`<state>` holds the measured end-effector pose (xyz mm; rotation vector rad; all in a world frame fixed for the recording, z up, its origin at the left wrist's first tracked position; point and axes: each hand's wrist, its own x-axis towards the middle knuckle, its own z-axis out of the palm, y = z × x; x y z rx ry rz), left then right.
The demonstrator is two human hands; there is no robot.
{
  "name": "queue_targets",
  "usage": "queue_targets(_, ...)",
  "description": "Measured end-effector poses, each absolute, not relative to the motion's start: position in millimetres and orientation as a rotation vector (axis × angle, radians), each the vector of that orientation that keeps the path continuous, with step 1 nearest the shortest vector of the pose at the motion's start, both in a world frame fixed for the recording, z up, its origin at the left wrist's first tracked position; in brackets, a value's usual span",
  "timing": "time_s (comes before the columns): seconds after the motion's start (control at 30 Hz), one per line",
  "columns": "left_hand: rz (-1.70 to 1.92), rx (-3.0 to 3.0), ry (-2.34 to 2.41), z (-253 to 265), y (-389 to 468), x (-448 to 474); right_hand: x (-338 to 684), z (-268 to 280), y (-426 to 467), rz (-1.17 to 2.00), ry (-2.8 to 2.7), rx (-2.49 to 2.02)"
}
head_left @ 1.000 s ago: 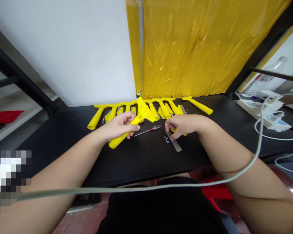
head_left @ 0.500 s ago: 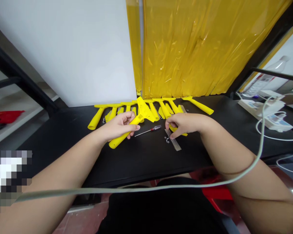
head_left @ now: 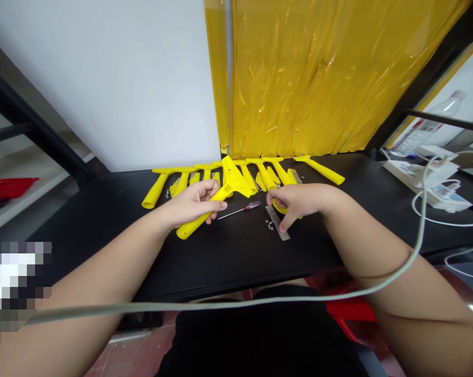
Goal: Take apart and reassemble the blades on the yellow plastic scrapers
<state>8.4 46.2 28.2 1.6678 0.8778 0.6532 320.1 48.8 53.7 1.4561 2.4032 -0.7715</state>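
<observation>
Left hand [head_left: 195, 201] wraps a scraper handle [head_left: 191, 226], likely light and stiff; right hand [head_left: 299, 200], grip half spread, thumbs a thin blade [head_left: 274, 219], best held by its edges.

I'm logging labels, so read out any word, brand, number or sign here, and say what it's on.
No text can be read.
Clear plastic bottle: label too blurred to read.
White plastic box with pale blue patches: any markings too small to read.
Yellow plastic handle in the left hand: none visible.
</observation>
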Motion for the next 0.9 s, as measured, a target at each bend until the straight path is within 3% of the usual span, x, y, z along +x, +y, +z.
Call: queue_targets(0.9, 0.675, 1.647, 0.86, 29.4, 43.7, 10.3, 319.0, 53.3, 46.0, -0.662, 2.426, 1.456)
